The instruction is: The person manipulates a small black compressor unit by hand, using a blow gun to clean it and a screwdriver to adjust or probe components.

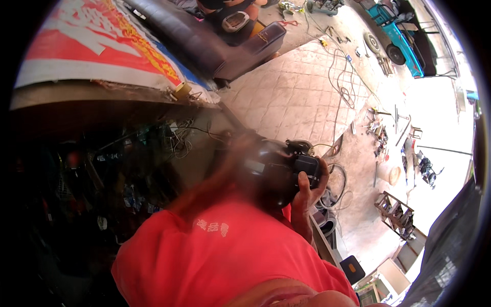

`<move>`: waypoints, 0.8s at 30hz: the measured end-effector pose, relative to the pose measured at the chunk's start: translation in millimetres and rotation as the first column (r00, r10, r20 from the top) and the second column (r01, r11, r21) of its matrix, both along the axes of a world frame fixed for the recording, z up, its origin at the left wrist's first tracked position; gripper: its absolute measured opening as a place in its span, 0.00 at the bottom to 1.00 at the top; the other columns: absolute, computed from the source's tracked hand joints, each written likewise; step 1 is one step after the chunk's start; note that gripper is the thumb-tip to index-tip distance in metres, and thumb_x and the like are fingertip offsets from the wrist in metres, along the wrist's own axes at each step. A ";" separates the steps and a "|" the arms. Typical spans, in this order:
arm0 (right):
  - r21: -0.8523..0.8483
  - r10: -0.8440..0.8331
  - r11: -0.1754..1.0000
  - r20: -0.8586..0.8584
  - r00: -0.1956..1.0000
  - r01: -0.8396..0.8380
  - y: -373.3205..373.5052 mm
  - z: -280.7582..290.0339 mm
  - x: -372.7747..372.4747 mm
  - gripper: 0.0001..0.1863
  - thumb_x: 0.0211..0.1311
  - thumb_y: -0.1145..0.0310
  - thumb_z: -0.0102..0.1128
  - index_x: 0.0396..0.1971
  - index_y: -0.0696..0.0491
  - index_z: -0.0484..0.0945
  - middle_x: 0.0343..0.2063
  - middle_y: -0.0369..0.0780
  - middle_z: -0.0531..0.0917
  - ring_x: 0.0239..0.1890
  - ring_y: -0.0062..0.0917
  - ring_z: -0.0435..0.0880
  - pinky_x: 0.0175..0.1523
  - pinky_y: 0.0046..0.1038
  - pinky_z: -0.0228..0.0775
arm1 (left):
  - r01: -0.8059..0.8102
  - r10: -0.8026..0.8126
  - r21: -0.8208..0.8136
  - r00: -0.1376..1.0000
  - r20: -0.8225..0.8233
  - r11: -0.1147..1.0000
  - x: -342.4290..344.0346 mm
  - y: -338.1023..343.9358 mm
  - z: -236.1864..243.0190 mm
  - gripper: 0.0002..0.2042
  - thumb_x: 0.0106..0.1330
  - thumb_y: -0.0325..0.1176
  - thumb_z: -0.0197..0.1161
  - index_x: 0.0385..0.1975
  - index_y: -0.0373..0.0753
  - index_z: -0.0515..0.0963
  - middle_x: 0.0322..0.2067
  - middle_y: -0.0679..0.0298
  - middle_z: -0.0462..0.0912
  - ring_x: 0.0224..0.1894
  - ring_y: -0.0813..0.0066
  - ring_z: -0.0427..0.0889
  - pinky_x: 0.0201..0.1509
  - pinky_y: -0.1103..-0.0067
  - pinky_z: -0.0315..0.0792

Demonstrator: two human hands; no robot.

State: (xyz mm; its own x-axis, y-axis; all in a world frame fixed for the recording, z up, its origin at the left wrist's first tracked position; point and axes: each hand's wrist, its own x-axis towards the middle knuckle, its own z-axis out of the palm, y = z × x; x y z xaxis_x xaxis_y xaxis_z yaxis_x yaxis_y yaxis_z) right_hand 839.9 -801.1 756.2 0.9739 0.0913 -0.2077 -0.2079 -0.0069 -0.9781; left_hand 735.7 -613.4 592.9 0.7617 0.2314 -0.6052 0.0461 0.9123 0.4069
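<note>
A glossy black rounded housing (268,171) with a boxy black part (307,167) and short cables on one end is held close in front of my red shirt. My right hand (309,192) grips the boxy end, its thumb across the near face and the fingers round the far side. Smeared by motion, my left hand (241,146) is by the left upper side of the housing; its fingers cannot be made out. What kind of device this is does not show clearly.
Left is a shelf or counter edge (97,92) under a red and white banner (87,43). Beyond stands a dark padded bench (204,46), with another person (238,18) near it. Cables (348,92), tools, a wheel (372,43), a pale bucket (389,174) and a blue cart (404,43) occupy the floor.
</note>
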 end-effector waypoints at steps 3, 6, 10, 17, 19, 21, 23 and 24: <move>0.041 0.011 0.999 -0.010 1.000 -0.010 -13.9 -1.7 18.3 0.36 0.59 0.72 0.68 0.69 0.57 0.70 0.61 0.42 0.77 0.58 0.29 0.79 0.65 0.30 0.73 | 0.421 -0.380 0.894 0.860 -0.340 0.154 24.4 -1.4 -0.5 0.26 0.80 0.36 0.52 0.76 0.44 0.60 0.59 0.58 0.80 0.59 0.67 0.82 0.63 0.68 0.79; 0.076 0.011 0.997 -0.011 1.000 -0.010 -37.4 -7.6 43.0 0.36 0.58 0.73 0.68 0.68 0.57 0.70 0.62 0.42 0.77 0.59 0.28 0.79 0.65 0.30 0.73 | 0.382 -0.332 0.890 0.897 -0.291 0.251 48.2 -22.1 0.4 0.26 0.80 0.34 0.50 0.76 0.46 0.59 0.60 0.57 0.80 0.59 0.65 0.82 0.63 0.68 0.80; 0.075 -0.023 0.997 -0.031 0.999 0.025 -67.0 -4.3 73.7 0.36 0.57 0.73 0.68 0.68 0.57 0.70 0.62 0.42 0.77 0.59 0.28 0.79 0.65 0.30 0.73 | 0.410 -0.376 0.897 0.867 -0.328 0.162 81.2 -39.0 4.4 0.26 0.80 0.34 0.50 0.76 0.45 0.59 0.61 0.55 0.80 0.60 0.65 0.82 0.63 0.69 0.80; 0.143 -0.049 0.988 -0.044 0.998 0.055 -106.9 -0.8 115.0 0.36 0.58 0.76 0.65 0.70 0.57 0.68 0.61 0.43 0.78 0.58 0.30 0.80 0.63 0.32 0.75 | 0.319 -0.469 0.940 0.853 -0.230 0.119 144.8 -69.0 71.4 0.25 0.80 0.37 0.52 0.74 0.44 0.63 0.59 0.57 0.81 0.59 0.66 0.82 0.62 0.71 0.79; 0.309 -0.127 0.938 -0.117 0.985 0.158 -108.6 -6.3 128.3 0.36 0.57 0.74 0.67 0.69 0.57 0.69 0.59 0.43 0.78 0.57 0.31 0.81 0.60 0.32 0.78 | 0.233 -0.461 0.960 0.876 -0.138 0.157 162.9 -71.3 81.5 0.25 0.79 0.38 0.53 0.74 0.44 0.64 0.58 0.58 0.81 0.58 0.67 0.82 0.61 0.73 0.78; 0.391 -0.106 0.904 -0.188 0.976 0.173 -127.2 -26.1 143.5 0.35 0.58 0.73 0.64 0.69 0.57 0.69 0.58 0.43 0.78 0.58 0.33 0.81 0.60 0.34 0.79 | 0.267 -0.438 0.938 0.886 -0.149 0.220 174.7 -73.4 70.1 0.26 0.79 0.40 0.55 0.74 0.44 0.65 0.57 0.58 0.80 0.56 0.68 0.82 0.60 0.75 0.77; 0.531 -0.047 0.818 -0.321 0.946 0.221 -152.1 -68.8 158.6 0.35 0.61 0.70 0.61 0.69 0.57 0.67 0.57 0.45 0.79 0.56 0.33 0.82 0.58 0.33 0.80 | 0.320 -0.336 0.825 0.927 -0.169 0.466 188.5 -80.0 62.0 0.25 0.76 0.39 0.58 0.70 0.41 0.69 0.55 0.55 0.80 0.54 0.62 0.81 0.60 0.72 0.75; 0.561 -0.005 0.794 -0.379 0.925 0.234 -163.2 -89.4 164.4 0.34 0.63 0.68 0.60 0.69 0.58 0.66 0.55 0.46 0.80 0.55 0.32 0.82 0.57 0.32 0.80 | 0.286 -0.246 0.700 0.956 -0.160 0.654 207.3 -85.0 69.3 0.23 0.74 0.38 0.61 0.66 0.40 0.72 0.52 0.53 0.80 0.53 0.57 0.79 0.62 0.68 0.73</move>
